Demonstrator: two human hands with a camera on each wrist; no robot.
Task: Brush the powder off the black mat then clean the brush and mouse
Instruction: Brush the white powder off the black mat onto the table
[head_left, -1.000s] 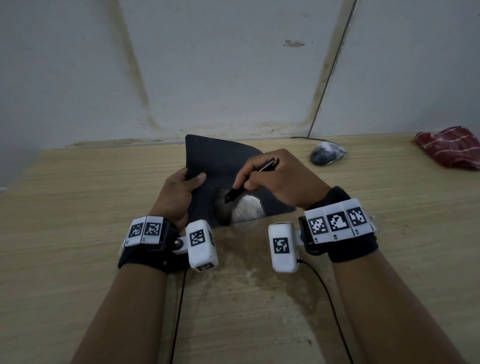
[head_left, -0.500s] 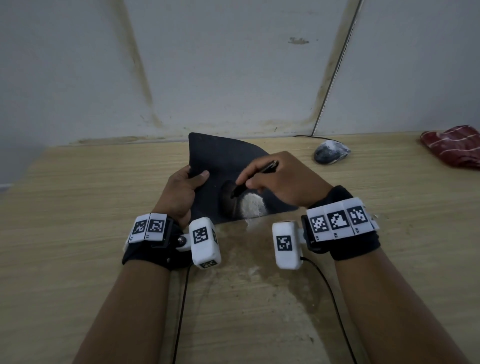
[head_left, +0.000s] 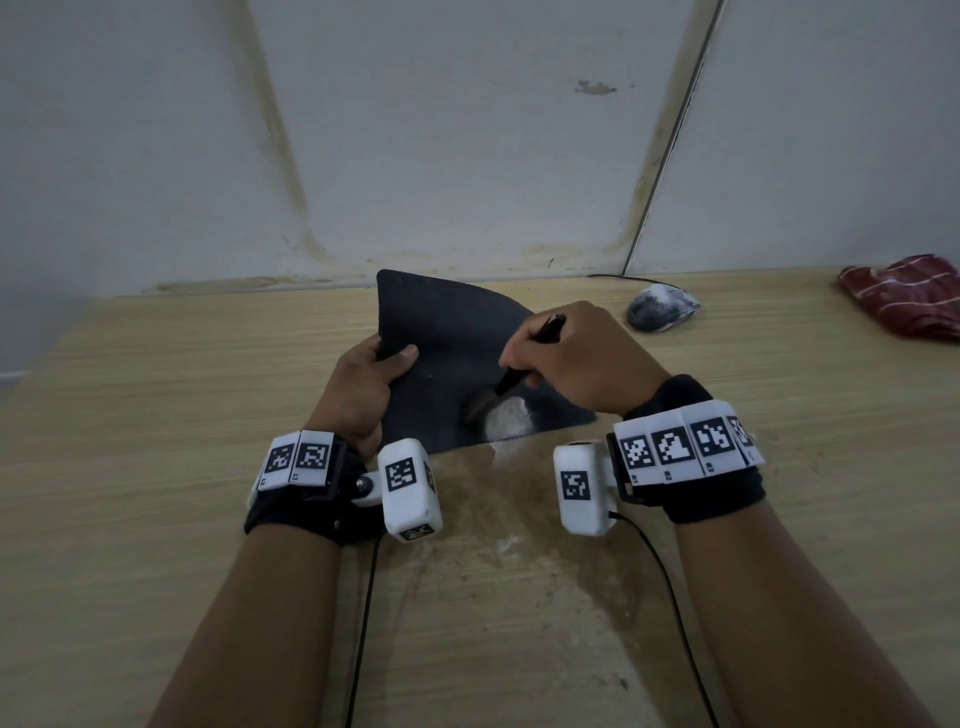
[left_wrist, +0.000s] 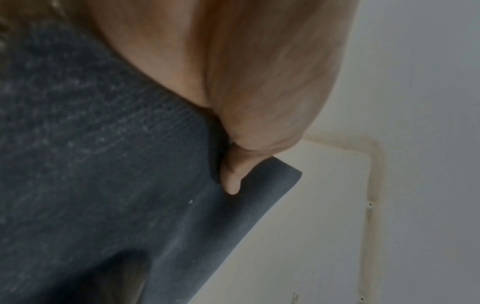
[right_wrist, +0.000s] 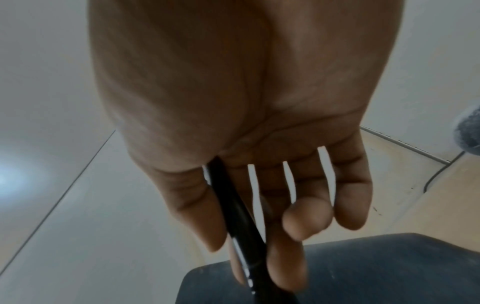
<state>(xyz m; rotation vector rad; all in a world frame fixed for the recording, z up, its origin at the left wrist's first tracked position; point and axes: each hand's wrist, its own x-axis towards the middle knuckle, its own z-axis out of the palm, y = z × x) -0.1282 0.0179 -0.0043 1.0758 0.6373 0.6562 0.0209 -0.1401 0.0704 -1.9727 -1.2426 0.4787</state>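
A: Pinching the brush (head_left: 524, 364) handle were the right hand's (head_left: 576, 364) thumb and first two fingers (right_wrist: 285, 265); the other two curled loosely, apart.

B: Bristles?

A: Down on the mat (head_left: 457, 332), touching a white powder (head_left: 509, 421) heap at its near edge. Some powder lay on the table (head_left: 156, 415) just below that edge.

B: Left hand (head_left: 363, 395)?

A: Gripped the mat's left edge, thumb on top, fingers (left_wrist: 231, 179) curled under; that side was lifted and tilted.

B: Mouse (head_left: 662, 306)?

A: Dusted white, on the table right of the mat, apart from it. Red cloth (head_left: 909, 301) at far right.
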